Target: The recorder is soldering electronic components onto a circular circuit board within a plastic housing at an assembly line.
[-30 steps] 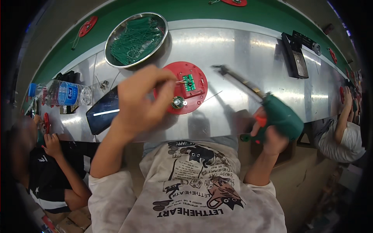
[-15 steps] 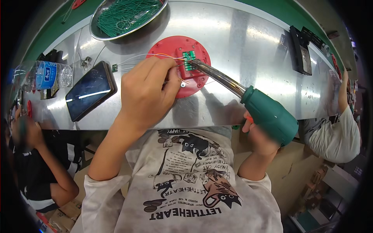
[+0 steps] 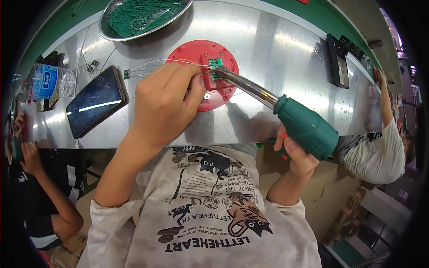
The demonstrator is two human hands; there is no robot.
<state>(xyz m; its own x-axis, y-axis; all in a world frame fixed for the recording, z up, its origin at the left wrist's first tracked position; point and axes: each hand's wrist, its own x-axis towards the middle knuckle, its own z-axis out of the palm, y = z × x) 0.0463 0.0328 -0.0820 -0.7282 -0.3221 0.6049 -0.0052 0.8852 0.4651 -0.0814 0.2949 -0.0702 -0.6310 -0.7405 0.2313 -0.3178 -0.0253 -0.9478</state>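
My left hand (image 3: 165, 105) rests on a round red fixture (image 3: 223, 51) on the steel bench, its fingers pinched on thin white and orange wires (image 3: 154, 65) that run to a small green circuit board (image 3: 216, 63) on the fixture. My right hand (image 3: 296, 154) grips the handle of a green soldering gun (image 3: 304, 127). The gun's long metal barrel (image 3: 246, 85) reaches up-left, and its tip touches the green board. A second tiny green board (image 3: 127, 73) lies at the wires' left end.
A black phone (image 3: 96, 100) lies left of my hand, and a plastic water bottle (image 3: 49, 81) beyond it. A steel bowl of green wire pieces (image 3: 140, 15) stands behind. A black holder (image 3: 337, 67) sits at right. Other people sit at both sides, one at left (image 3: 33, 192), one at right (image 3: 380, 147).
My right hand brought the soldering gun from the bench's right side to the red fixture; its tip now touches the green board. My left hand stayed on the fixture, pinching the wires.
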